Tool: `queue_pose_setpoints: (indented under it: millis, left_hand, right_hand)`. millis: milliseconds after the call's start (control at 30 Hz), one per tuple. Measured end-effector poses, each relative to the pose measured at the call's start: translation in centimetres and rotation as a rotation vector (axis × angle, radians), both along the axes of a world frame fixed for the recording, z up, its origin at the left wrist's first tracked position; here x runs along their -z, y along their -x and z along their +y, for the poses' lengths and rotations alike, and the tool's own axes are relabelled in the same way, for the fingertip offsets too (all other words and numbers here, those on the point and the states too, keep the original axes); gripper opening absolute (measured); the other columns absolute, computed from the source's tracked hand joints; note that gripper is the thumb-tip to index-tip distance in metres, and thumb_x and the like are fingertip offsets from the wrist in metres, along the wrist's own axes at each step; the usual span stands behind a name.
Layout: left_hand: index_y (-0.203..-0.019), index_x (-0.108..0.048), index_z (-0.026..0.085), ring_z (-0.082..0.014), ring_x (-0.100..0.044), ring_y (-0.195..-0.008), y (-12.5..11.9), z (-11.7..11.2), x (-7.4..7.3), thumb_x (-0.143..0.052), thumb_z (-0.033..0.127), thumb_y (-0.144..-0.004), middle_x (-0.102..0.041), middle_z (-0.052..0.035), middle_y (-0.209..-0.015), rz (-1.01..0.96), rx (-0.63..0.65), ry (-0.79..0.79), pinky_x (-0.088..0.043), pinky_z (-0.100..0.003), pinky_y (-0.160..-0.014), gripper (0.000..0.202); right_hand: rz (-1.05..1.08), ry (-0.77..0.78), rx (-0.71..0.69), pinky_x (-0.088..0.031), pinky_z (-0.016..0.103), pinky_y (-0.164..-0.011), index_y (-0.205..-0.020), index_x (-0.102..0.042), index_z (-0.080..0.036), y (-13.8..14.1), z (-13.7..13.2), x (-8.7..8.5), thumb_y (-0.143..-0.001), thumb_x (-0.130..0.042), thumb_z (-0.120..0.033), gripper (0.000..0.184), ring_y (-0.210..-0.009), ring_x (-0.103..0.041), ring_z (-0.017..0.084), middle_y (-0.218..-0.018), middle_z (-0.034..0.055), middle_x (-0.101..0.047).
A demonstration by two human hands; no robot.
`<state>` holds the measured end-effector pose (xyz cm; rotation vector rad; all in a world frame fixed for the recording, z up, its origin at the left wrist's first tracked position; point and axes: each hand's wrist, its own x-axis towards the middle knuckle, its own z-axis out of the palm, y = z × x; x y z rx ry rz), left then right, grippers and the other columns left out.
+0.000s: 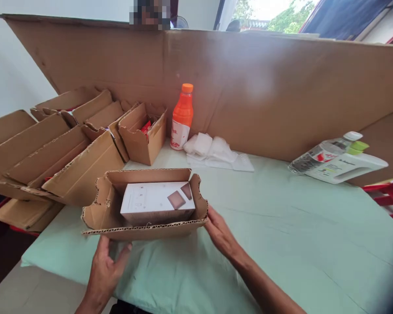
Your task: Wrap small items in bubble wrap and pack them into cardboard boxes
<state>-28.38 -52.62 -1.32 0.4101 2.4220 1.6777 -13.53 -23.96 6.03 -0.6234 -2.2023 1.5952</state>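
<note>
An open brown cardboard box [108, 213] sits on the pale green cloth near the front of the table. Inside it lies a white product carton [153, 200] with brown squares printed on top. My left hand [106, 268] is under the box's near flap at its left end, thumb and fingers curled up against the cardboard. My right hand [221, 233] touches the box's right near corner with its fingers stretched along the flap.
Several open cardboard boxes [52, 152] crowd the left side, one [144, 135] holding something red. An orange bottle [182, 117] and white wrapped packets [212, 150] stand behind. A white spray bottle [340, 161] lies at right. A tall cardboard wall [265, 87] closes the back.
</note>
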Motion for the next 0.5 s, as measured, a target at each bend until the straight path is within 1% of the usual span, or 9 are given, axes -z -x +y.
queue_pose_setpoints:
  millis: [33,67,133,167,233,333,367,433,500]
  left_hand:
    - [-0.12,-0.06,0.021,-0.0319,-0.065,-0.116,-0.1,0.5,-0.2,-0.073,0.054,-0.078,-0.068,-0.0109,-0.119,-0.004,-0.004,-0.005,-0.051,-0.05,-0.107,0.055]
    - [-0.12,-0.06,0.021,-0.0309,-0.066,-0.114,-0.3,1.1,-0.4,-0.073,0.052,-0.079,-0.069,-0.0107,-0.119,-0.011,-0.001,-0.017,-0.053,-0.048,-0.104,0.054]
    - [-0.121,-0.059,0.02,-0.0289,-0.068,-0.11,-0.6,3.1,-0.7,-0.072,0.048,-0.08,-0.069,-0.011,-0.12,-0.03,0.045,-0.048,-0.057,-0.044,-0.097,0.052]
    - [-0.123,-0.059,0.02,-0.0282,-0.069,-0.109,-0.8,4.5,-0.9,-0.071,0.046,-0.08,-0.069,-0.0114,-0.121,-0.036,0.095,-0.062,-0.057,-0.043,-0.096,0.051]
    - [-0.128,-0.057,0.019,-0.0276,-0.068,-0.112,-0.8,8.2,-1.2,-0.069,0.038,-0.081,-0.068,-0.0126,-0.127,-0.028,0.223,-0.09,-0.056,-0.044,-0.099,0.052]
    - [-0.14,-0.05,0.019,-0.0279,-0.062,-0.124,-0.5,15.2,-1.6,-0.066,0.026,-0.08,-0.062,-0.0142,-0.139,0.021,0.421,-0.153,-0.049,-0.047,-0.109,0.063]
    - [-0.143,-0.048,0.019,-0.0281,-0.061,-0.126,-0.3,17.6,-1.7,-0.065,0.022,-0.077,-0.06,-0.0146,-0.142,0.033,0.481,-0.168,-0.049,-0.047,-0.11,0.068]
    - [-0.149,-0.043,0.019,-0.0287,-0.057,-0.132,0.2,21.9,-1.8,-0.064,0.017,-0.075,-0.056,-0.0154,-0.147,0.044,0.572,-0.171,-0.047,-0.046,-0.111,0.077]
    - [-0.151,-0.041,0.017,-0.0295,-0.053,-0.135,0.6,25.1,-1.8,-0.063,0.014,-0.074,-0.055,-0.0158,-0.148,0.055,0.574,-0.166,-0.045,-0.046,-0.112,0.08]
  right_hand:
    - [0.03,0.027,-0.036,-0.053,0.047,-0.106,-0.133,-0.066,-0.028,0.3,-0.5,0.7,-0.098,-0.048,-0.061,0.051,-0.123,-0.065,0.029,-0.132,0.0076,-0.07]
    - [0.061,0.041,-0.041,-0.051,0.046,-0.109,-0.135,-0.066,-0.03,0.4,-0.7,1.2,-0.1,-0.044,-0.06,0.051,-0.127,-0.062,0.028,-0.136,0.0062,-0.069]
    - [0.105,0.051,0.015,-0.049,0.046,-0.112,-0.133,-0.067,-0.033,0.1,-0.1,1.7,-0.102,-0.039,-0.059,0.05,-0.128,-0.062,0.027,-0.137,0.0032,-0.068]
    - [0.118,0.046,0.067,-0.049,0.046,-0.112,-0.13,-0.069,-0.034,-0.2,0.9,2.0,-0.101,-0.04,-0.06,0.049,-0.125,-0.063,0.028,-0.133,0.0021,-0.07]
    - [0.127,0.021,0.194,-0.05,0.048,-0.11,-0.12,-0.075,-0.033,-1.2,4.0,2.4,-0.098,-0.041,-0.063,0.051,-0.12,-0.065,0.03,-0.123,0.0019,-0.075]
    - [0.141,0.009,0.423,-0.053,0.049,-0.104,-0.109,-0.078,-0.026,-2.8,9.4,2.8,-0.092,-0.046,-0.065,0.053,-0.114,-0.066,0.031,-0.113,0.0042,-0.078]
    - [0.16,0.03,0.491,-0.054,0.047,-0.102,-0.109,-0.078,-0.024,-3.1,10.9,2.9,-0.09,-0.048,-0.065,0.054,-0.114,-0.066,0.03,-0.112,0.0046,-0.078]
    - [0.217,0.091,0.563,-0.055,0.042,-0.102,-0.118,-0.074,-0.024,-3.5,13.1,2.9,-0.09,-0.048,-0.066,0.057,-0.121,-0.064,0.028,-0.121,0.0043,-0.076]
    - [0.274,0.136,0.583,-0.054,0.039,-0.104,-0.13,-0.068,-0.027,-3.5,13.9,3.2,-0.093,-0.043,-0.068,0.061,-0.13,-0.06,0.025,-0.135,0.0036,-0.07]
